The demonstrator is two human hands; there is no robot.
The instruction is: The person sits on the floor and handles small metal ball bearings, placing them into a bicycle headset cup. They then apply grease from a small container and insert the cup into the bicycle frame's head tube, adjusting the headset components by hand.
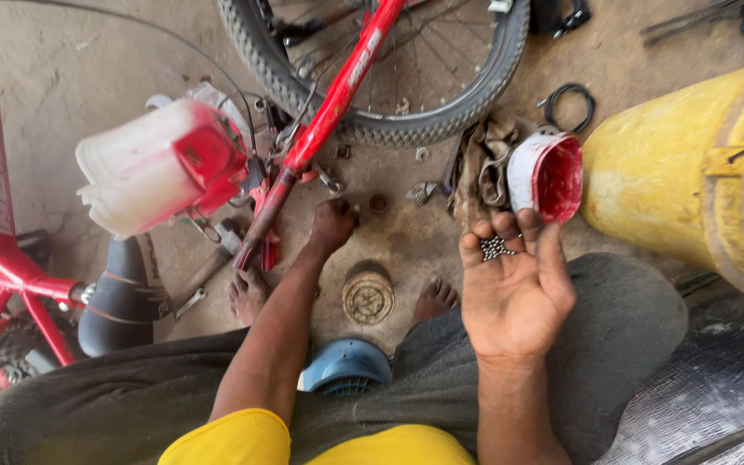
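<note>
- right hand (517,288) is palm up & open, fingers lightly curled, cupping a small heap of steel bearing balls (496,248) at the base of the fingers.
- left hand (334,226) is reached down to the concrete floor (88,69), fingertips pinched at smth small on the ground; can't tell what, too small to make out.
- just beyond the right hand: a tipped white tub (548,175) w/ red grease inside, lying against a dirty rag (482,159).
- yellow drum (691,181) at the right, near the tub.
- red bike fork (329,112) slants down from the top, its lower end close to the left hand; the tyre (406,129) sits behind it.
- white & red plastic container (161,164) at left, near the fork end.
- spanner (189,301) & other small tools on the floor by the left foot (247,293); round metal part (368,298) lies btwn both feet.
- blue plastic stool (346,366) shows btwn the knees.
</note>
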